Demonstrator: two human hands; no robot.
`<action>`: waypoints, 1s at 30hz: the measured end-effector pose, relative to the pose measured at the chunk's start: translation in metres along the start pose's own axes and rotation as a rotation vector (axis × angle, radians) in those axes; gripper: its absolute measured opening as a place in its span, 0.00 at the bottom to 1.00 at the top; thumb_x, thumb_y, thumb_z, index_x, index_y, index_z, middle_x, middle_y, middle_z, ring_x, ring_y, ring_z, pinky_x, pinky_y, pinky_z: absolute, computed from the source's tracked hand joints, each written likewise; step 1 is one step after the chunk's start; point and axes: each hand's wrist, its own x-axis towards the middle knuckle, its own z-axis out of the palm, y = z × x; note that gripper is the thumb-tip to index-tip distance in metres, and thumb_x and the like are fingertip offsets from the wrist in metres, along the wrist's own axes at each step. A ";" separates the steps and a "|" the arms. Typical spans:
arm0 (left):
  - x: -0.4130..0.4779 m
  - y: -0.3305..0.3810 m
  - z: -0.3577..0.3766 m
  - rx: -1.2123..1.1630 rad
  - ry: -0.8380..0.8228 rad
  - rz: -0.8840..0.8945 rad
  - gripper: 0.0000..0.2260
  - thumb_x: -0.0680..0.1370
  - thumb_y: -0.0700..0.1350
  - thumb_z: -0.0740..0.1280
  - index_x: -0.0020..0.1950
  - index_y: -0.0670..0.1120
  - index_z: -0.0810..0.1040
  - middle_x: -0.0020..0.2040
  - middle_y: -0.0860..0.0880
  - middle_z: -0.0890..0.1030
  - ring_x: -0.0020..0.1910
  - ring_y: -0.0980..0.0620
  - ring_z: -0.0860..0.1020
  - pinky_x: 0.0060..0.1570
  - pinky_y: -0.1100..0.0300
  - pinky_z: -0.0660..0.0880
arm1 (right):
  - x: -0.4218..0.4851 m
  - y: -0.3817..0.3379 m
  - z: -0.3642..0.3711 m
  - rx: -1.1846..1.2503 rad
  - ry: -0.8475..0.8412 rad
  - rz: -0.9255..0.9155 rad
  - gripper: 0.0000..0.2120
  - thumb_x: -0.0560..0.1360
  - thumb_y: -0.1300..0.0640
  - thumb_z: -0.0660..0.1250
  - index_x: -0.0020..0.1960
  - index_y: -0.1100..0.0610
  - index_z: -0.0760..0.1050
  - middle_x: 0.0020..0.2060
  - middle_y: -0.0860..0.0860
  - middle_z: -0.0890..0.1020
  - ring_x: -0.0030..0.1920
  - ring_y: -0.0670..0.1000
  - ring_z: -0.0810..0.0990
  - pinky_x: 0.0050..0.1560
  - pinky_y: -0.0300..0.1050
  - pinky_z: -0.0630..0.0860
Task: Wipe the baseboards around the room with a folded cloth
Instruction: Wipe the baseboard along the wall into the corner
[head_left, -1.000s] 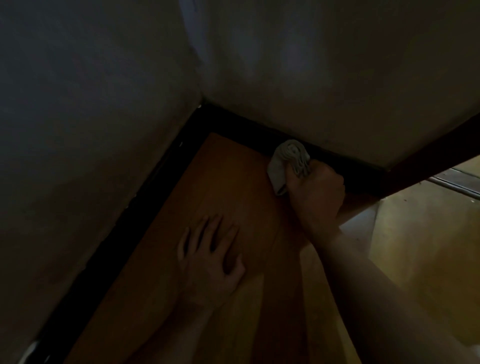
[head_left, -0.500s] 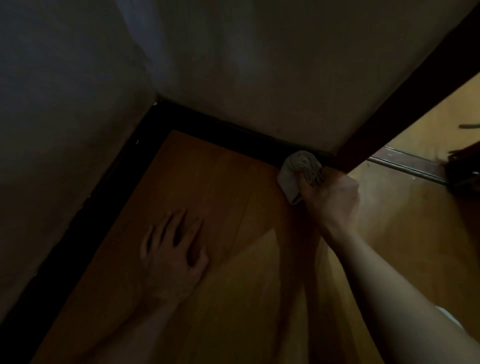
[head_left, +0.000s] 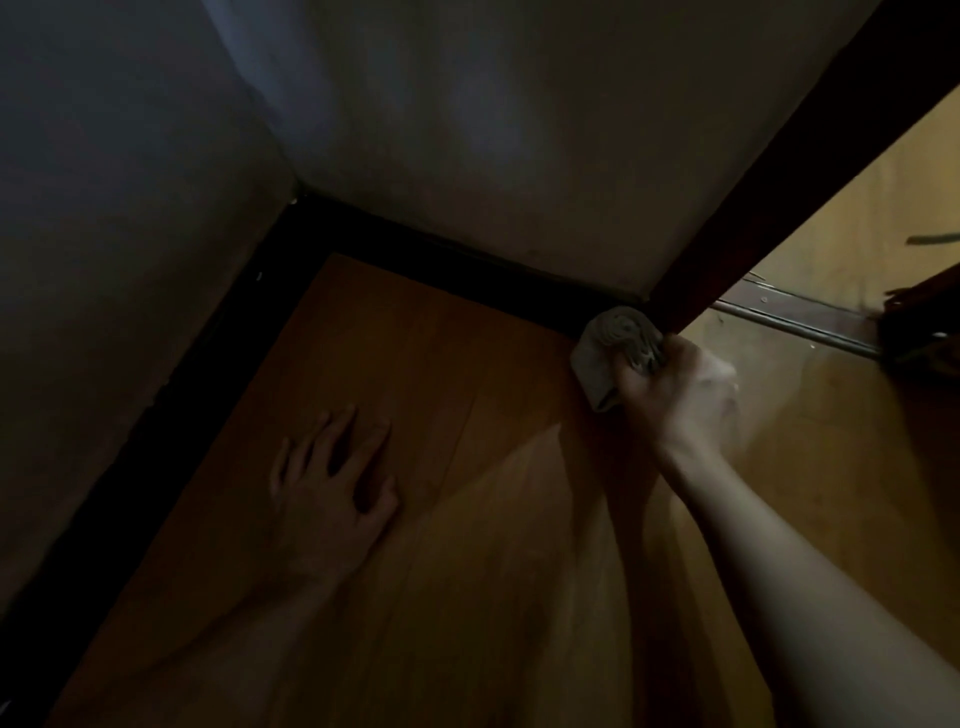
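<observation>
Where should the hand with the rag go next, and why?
Probably slide the crumpled pale cloth leftward along the dark baseboard toward the corner. The right hand holds it at that strip's end, against the dark wooden door frame, so no baseboard lies further right. The left hand rests flat on the orange wooden floor.

Both forearms are bare right to the frame's edge, the left grip (head_left: 332, 488) and its arm dim in shadow, the right grip (head_left: 670, 395) and its arm better lit, knuckles slightly blurred.
</observation>
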 end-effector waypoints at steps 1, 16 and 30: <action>0.000 0.000 -0.001 -0.011 -0.010 -0.003 0.27 0.76 0.60 0.59 0.74 0.55 0.74 0.76 0.46 0.69 0.75 0.42 0.65 0.73 0.38 0.58 | 0.000 0.004 0.000 0.015 0.009 0.016 0.18 0.74 0.40 0.68 0.49 0.55 0.81 0.38 0.58 0.82 0.39 0.61 0.82 0.33 0.46 0.74; -0.003 0.083 -0.113 0.048 -0.059 -0.317 0.30 0.78 0.63 0.56 0.80 0.59 0.59 0.79 0.54 0.62 0.78 0.53 0.59 0.77 0.51 0.47 | -0.047 -0.103 -0.036 1.199 -0.722 0.281 0.12 0.74 0.52 0.73 0.56 0.45 0.77 0.54 0.47 0.84 0.55 0.48 0.83 0.59 0.53 0.80; -0.014 0.186 -0.432 0.146 0.155 -0.529 0.30 0.74 0.63 0.60 0.72 0.51 0.75 0.68 0.50 0.76 0.66 0.47 0.74 0.68 0.42 0.70 | -0.042 -0.305 -0.329 1.040 -0.973 0.096 0.07 0.73 0.51 0.74 0.49 0.43 0.78 0.49 0.48 0.84 0.51 0.49 0.83 0.53 0.58 0.82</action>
